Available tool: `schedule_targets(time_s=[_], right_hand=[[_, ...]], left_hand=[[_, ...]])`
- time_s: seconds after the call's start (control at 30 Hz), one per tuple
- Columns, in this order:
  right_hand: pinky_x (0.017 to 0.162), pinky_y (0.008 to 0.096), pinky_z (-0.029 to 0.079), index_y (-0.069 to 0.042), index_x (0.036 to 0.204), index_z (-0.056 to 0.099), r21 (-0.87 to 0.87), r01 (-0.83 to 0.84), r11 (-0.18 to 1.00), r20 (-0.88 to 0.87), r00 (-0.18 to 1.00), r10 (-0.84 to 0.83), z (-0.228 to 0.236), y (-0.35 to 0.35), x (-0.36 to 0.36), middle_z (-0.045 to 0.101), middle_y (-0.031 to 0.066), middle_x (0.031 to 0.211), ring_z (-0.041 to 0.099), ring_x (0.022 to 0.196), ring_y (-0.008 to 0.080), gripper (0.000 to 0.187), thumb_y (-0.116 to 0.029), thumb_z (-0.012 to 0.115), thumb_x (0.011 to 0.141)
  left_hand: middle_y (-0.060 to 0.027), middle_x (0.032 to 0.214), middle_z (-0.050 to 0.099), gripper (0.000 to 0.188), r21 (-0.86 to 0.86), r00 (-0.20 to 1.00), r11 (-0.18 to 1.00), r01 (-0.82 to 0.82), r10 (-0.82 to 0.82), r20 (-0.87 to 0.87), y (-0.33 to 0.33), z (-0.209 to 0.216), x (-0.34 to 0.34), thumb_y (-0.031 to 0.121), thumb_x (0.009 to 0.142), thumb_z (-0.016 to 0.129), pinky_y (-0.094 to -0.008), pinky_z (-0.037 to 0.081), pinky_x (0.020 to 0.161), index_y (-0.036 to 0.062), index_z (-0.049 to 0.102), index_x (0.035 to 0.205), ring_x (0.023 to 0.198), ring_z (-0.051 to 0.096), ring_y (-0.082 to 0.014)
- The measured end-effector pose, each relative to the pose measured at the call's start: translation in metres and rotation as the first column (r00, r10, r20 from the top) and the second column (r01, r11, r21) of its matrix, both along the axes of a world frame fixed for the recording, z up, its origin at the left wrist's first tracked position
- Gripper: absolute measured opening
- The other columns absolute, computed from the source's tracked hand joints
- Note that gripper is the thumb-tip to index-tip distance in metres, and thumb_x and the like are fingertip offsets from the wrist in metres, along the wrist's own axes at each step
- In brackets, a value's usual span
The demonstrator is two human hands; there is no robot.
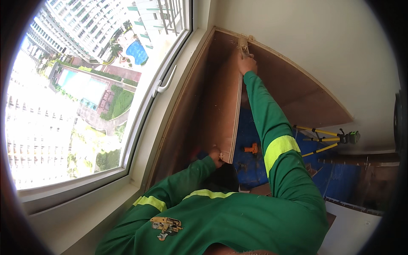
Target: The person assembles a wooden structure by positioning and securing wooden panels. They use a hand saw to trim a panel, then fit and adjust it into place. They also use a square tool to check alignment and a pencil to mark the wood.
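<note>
A long brown plywood panel stands on edge in front of me, running away toward the far corner. My left hand is closed on its near end, low down; a small curl of shaving shows by the fingers. At the far end my right hand is wrapped round a tan wooden tool, apparently a hand plane, resting on the panel's upper edge. Pale curled shavings lie just beyond it. The fingers partly hide the tool.
A window with a white handle runs along my left, overlooking buildings and pools. Plywood lines the far wall. An orange power tool lies on the blue floor covering. A yellow-legged tripod with a green-and-black device is at right.
</note>
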State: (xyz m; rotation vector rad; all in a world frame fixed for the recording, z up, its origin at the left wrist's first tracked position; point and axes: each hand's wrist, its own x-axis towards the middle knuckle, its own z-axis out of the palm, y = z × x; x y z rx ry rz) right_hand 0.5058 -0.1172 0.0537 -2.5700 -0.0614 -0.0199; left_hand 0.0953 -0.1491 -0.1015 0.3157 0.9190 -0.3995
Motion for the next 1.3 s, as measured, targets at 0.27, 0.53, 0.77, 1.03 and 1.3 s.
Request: schedule_targets(time_s=[0.27, 0.53, 0.77, 1.03, 1.3], right_hand=[[0.098, 0.056, 0.058, 0.006, 0.13, 0.051, 0.079, -0.001, 0.997, 0.037, 0.999, -0.002, -0.013, 0.003, 0.002, 0.072, 0.0324, 0.117, 0.072, 0.112, 0.0481, 0.066, -0.053, 0.058, 0.1], [0.09, 0.056, 0.061, 0.006, 0.121, 0.052, 0.112, -0.108, 0.988, 0.035, 0.994, 0.104, 0.005, -0.02, -0.036, 0.073, 0.0339, 0.107, 0.074, 0.101, 0.0498, 0.058, -0.049, 0.057, 0.102], [0.078, 0.0559, 0.063, 0.004, 0.114, 0.05, 0.12, -0.076, 0.99, 0.061, 0.996, 0.069, 0.009, -0.057, -0.123, 0.073, 0.0313, 0.092, 0.074, 0.088, 0.049, 0.051, -0.045, 0.061, 0.103], [0.079, 0.0573, 0.062, 0.004, 0.113, 0.053, 0.14, -0.1, 0.985, 0.083, 0.993, 0.089, 0.002, -0.057, -0.193, 0.073, 0.0319, 0.096, 0.073, 0.09, 0.05, 0.048, -0.042, 0.062, 0.103], [0.084, 0.0561, 0.062, 0.008, 0.119, 0.053, -0.031, -0.095, 0.995, 0.143, 0.985, 0.098, 0.016, -0.027, -0.04, 0.074, 0.0323, 0.099, 0.075, 0.093, 0.0481, 0.054, -0.043, 0.059, 0.104]], left_hand=[[-0.0323, 0.144, 0.049, 0.091, 0.98, 0.812, -0.193, -0.049, -0.579, -0.073, -0.009, 0.136, -0.02, 0.056, 0.105, 0.058, -0.0576, 0.054, 0.1, -0.0051, 0.02, 0.161, 0.122, 0.065, -0.0466], [-0.0274, 0.119, 0.061, 0.051, 0.851, 0.646, -0.442, 0.283, -0.568, -0.51, -0.022, 0.154, -0.002, 0.018, 0.097, 0.058, -0.0647, 0.056, 0.07, 0.0019, 0.037, 0.14, 0.086, 0.072, -0.0536], [-0.0191, 0.112, 0.065, 0.033, 0.757, 0.467, -0.538, 0.372, -0.596, -0.653, -0.011, 0.164, -0.086, 0.021, 0.098, 0.056, -0.0624, 0.057, 0.063, 0.0088, 0.043, 0.126, 0.077, 0.073, -0.0475], [-0.0228, 0.134, 0.058, 0.067, 0.906, 0.684, -0.422, -0.028, -0.669, -0.29, 0.014, 0.154, -0.107, 0.021, 0.09, 0.065, -0.059, 0.058, 0.075, 0.0048, 0.039, 0.15, 0.095, 0.071, -0.0489], [-0.0232, 0.148, 0.052, 0.075, 0.927, 0.641, -0.286, 0.244, -0.669, -0.375, 0.011, 0.157, -0.109, 0.021, 0.09, 0.063, -0.0607, 0.06, 0.083, 0.0043, 0.033, 0.157, 0.103, 0.07, -0.0511]])
